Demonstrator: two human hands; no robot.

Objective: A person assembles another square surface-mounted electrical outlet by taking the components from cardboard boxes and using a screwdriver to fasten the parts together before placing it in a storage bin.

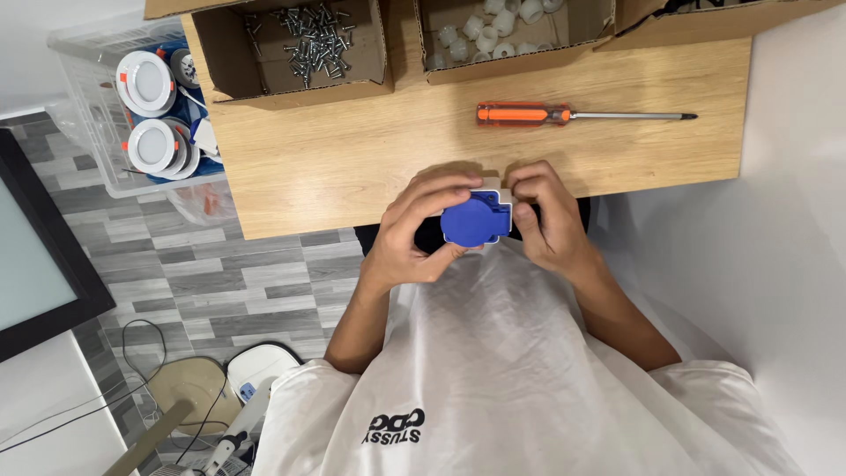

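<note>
Head view: left hand (414,231) and right hand (548,214) both close around a blue-lidded socket housing (477,218), held at the near edge of the wooden table (352,159); its pale body appears grey, largely hidden by fingers. An orange-handled screwdriver (564,115) lies beyond, apart.

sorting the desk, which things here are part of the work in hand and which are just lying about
In hand: blue-lidded socket, left hand, right hand.

Lying about: screwdriver, box of screws, box of white caps, bin of round lamps.
</note>
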